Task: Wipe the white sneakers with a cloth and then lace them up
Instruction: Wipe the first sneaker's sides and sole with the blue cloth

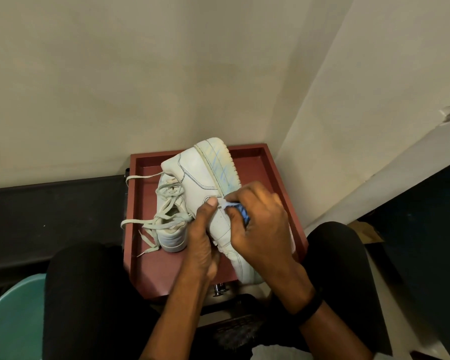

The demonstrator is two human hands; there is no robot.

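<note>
A white sneaker is tipped on its side over the red tray, its sole with blue marks turned up and to the right. My left hand grips its upper, thumb pressed on the side panel. My right hand pinches a small blue cloth against the shoe's side near the sole edge. The second white sneaker stands upright in the tray to the left, with loose laces spilling over the tray's left rim.
The tray sits in a corner between two pale walls, on a small stand with a metal part below its near edge. A dark ledge runs left. A teal tub is at the bottom left. My knees flank the tray.
</note>
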